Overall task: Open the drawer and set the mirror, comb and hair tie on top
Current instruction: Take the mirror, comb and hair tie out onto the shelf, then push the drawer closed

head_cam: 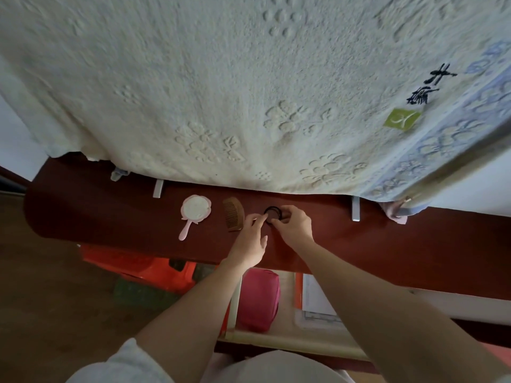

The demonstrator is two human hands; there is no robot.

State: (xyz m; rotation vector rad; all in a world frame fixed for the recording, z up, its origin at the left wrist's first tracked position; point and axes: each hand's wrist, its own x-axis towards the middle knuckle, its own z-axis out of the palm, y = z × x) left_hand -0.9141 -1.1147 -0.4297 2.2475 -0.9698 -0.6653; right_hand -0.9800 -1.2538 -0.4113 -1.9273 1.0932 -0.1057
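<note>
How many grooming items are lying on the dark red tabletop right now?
3: pink round hand mirror on the left, brown wooden comb in the middle, black hair tie rightmost under both hands' fingertips. The hanging towel may hide others.

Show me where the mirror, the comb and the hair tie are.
mirror (195, 208): head view, on its round white face.
comb (233, 214): head view, on its wooden teeth.
hair tie (272, 208): head view, on the top of the black loop.
</note>
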